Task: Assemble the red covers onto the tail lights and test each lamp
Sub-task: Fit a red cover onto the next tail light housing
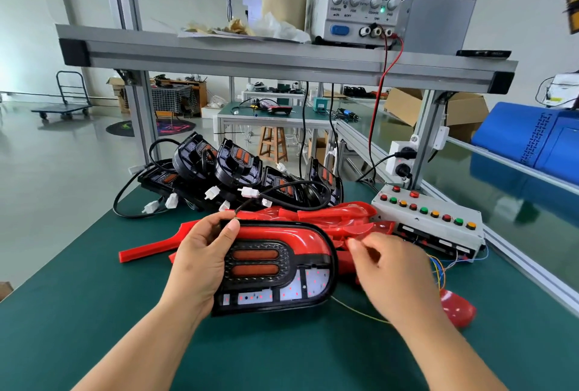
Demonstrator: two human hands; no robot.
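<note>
green bench (282, 356), red-topped black tail light (275, 268)

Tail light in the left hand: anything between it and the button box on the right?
Yes. Loose red covers lie heaped on the mat between the tail light, gripped by the left hand, and the button box. The blurred right hand is in that gap too.

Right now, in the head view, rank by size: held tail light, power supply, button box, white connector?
1. tail light, though nearest the camera.
2. power supply and button box, about alike.
3. white connector.
</note>
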